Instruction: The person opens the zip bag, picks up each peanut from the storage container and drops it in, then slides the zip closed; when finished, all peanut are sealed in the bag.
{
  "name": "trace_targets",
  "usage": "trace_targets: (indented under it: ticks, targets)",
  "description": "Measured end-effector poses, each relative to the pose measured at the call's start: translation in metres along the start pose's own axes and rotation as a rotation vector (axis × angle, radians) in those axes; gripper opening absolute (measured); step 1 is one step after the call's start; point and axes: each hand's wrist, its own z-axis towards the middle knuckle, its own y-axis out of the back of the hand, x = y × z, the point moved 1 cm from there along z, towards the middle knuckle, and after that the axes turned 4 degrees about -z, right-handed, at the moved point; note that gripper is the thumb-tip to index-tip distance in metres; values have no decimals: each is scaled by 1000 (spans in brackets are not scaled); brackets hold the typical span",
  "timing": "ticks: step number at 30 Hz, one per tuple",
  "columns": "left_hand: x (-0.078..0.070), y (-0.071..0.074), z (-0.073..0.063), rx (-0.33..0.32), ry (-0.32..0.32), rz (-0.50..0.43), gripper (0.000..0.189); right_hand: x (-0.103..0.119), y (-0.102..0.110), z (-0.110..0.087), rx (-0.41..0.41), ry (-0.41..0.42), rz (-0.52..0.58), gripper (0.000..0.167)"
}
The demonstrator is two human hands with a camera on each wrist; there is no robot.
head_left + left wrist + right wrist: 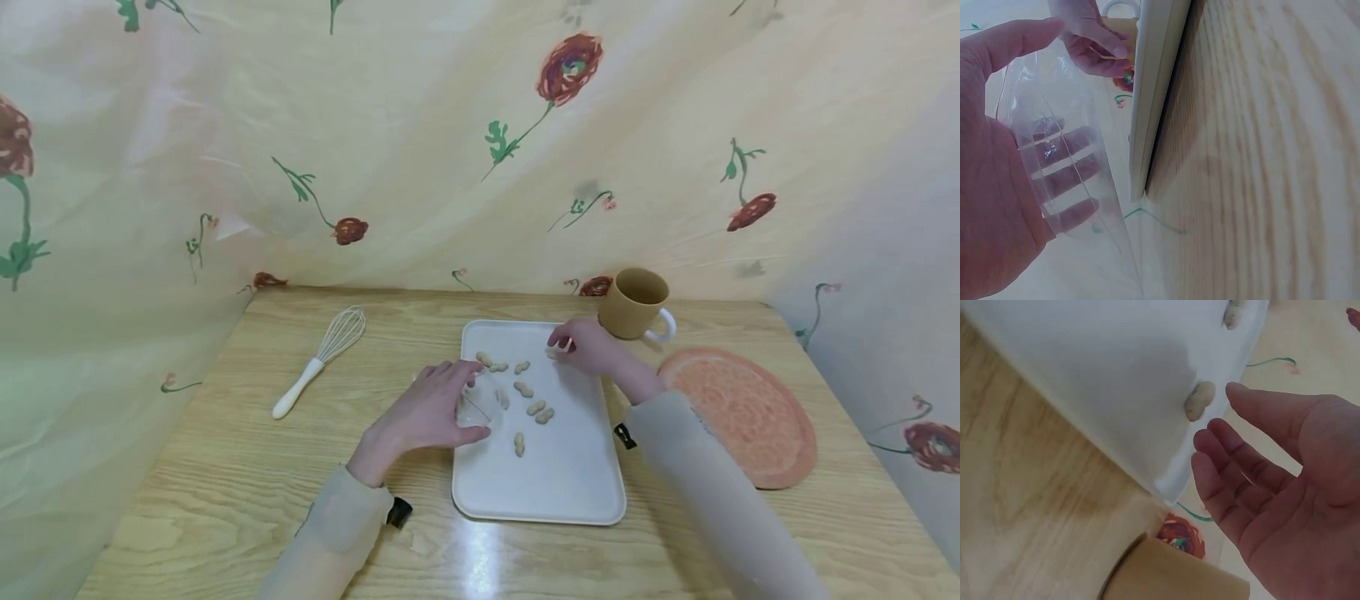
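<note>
A white rectangular tray (540,492) bears several unshelled peanuts (522,389) scattered over its middle and far part. At the tray's left edge my left hand (427,408) curls round a clear plastic bag (1066,156), its fingers showing through the film in the left wrist view. Near the tray's far right corner, my right hand (592,346) reaches toward a single peanut (1200,400). In the right wrist view the thumb and bent fingertips stand apart, with a small gap between them and that peanut.
A tan mug (628,310) with a white handle stands behind the right hand. Right of the tray lies a round pizza-patterned mat (738,417). A white-handled whisk (318,362) lies on the wooden table (225,500) at the left. Flowered cloth (420,150) hangs behind.
</note>
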Motion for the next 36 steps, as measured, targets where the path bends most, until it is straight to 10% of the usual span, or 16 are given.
trace_targets:
  ticks: [12, 36]
  targets:
    - [-1, 1, 1, 8, -3, 9, 83, 1, -11, 2, 24, -68, -99, 17]
    - [0, -1, 1, 19, 26, 7, 85, 51, 4, -39, -156, -95, 309, 20]
